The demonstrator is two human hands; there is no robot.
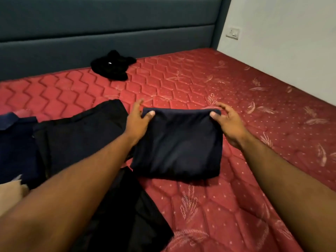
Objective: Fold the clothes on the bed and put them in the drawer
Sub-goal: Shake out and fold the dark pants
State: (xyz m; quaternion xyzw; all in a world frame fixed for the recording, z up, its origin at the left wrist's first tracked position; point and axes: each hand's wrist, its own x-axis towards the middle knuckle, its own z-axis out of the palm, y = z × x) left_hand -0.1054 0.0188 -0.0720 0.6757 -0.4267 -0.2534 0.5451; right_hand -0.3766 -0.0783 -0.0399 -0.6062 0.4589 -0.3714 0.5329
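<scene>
Folded navy garment (177,144) lying flat on red quilted mattress (236,110), far edge held at both corners. Left hand (137,122) pinching far-left corner, thumb on top; right hand (229,122) pinching far-right corner in same way. Just left of folded garment, touching it: spread black clothes (78,140), then blue garment (16,142) and a beige piece (10,195). Well beyond it, against dark headboard (109,33): crumpled black garment (111,65) with small white mark, not readable. Far right of it, on wall: white socket (233,33). No container in view; no readable writing.
</scene>
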